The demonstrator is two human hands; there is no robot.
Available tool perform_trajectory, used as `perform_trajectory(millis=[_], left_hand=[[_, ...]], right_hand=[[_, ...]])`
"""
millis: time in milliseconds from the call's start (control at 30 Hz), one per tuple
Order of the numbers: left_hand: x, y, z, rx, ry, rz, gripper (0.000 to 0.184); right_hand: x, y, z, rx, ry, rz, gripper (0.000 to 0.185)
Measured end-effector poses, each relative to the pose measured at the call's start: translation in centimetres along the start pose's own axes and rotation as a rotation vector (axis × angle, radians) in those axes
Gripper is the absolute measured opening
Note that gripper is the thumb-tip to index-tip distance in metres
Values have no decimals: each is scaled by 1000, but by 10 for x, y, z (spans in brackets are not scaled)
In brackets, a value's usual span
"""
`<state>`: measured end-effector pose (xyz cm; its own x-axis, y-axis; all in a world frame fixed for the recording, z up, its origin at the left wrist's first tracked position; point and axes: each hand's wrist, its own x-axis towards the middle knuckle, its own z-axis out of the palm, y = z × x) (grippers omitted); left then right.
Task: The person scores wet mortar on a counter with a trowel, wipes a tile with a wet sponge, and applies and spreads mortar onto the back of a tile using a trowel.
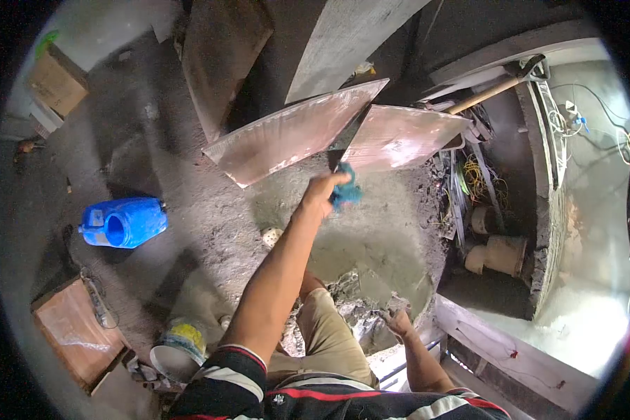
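Observation:
My left hand [320,196] reaches forward, its fingers closed round a crumpled teal cloth or sponge [346,189]. Just beyond it, two large tile-like panels [294,133] lean with their ribbed, pinkish-brown faces towards me. Wet grey mortar [371,248] is spread on the floor below my left hand. Low on the right, my right hand [399,322] is closed beside a rough grey heap of mortar [353,287]. A grey, mortar-coated thing is at its fingers, too unclear to name.
A blue jerrycan [136,222] lies at left, with a bucket [177,357] and a wooden board [77,332] nearer me. A cardboard box [59,80] stands far left. Behind the panels, a wooden-handled tool [483,96] leans by a recess holding cables [479,178] and pots [504,255].

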<state>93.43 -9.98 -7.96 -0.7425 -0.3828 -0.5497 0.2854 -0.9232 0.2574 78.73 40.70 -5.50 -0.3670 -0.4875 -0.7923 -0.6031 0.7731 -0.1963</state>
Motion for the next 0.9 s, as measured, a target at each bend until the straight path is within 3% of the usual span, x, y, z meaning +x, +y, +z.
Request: perform_trajectory(millis=[67,133,200,267,333,433,500,533,600,667,733,767,833,867,900], left_hand=[[21,37,25,-73,237,305,18],[35,87,32,-117,359,480,18],[37,102,35,-104,300,565,18],[18,64,6,-98,175,495,18],[-24,25,-22,-105,42,357,28],[-99,-41,-76,-292,-7,297,29],[-182,-60,-95,-334,119,248,30],[-212,-77,-123,-357,81,283,31],[-275,-107,-176,-427,137,351,30],[-349,-120,-217,-419,313,399,29],[-422,-141,-272,-446,400,496,32],[-449,-175,-327,-149,559,575,34],[-541,-178,-364,-531,744,540,45],[-586,-182,-349,-92,910,648,45],[-631,-184,-334,521,1243,607,45]], right_hand=[[-8,-10,-8,49,9,-3,43],[-10,-23,-18,120,24,110,41],[-14,-45,-33,214,62,67,41],[6,-19,-24,240,165,-7,38],[25,-4,-21,172,106,-47,33],[35,-27,-21,239,30,15,31],[41,-46,-18,304,-17,84,31],[44,-58,-14,301,-34,93,31],[70,-50,10,102,74,-72,36],[43,-130,5,98,-100,-52,41],[47,-148,16,-65,-139,-157,41],[48,-160,24,-93,-137,-177,41],[47,-188,46,1,-196,-268,36],[74,-183,58,-145,-214,-471,40],[66,-206,66,-229,-202,-519,40]])
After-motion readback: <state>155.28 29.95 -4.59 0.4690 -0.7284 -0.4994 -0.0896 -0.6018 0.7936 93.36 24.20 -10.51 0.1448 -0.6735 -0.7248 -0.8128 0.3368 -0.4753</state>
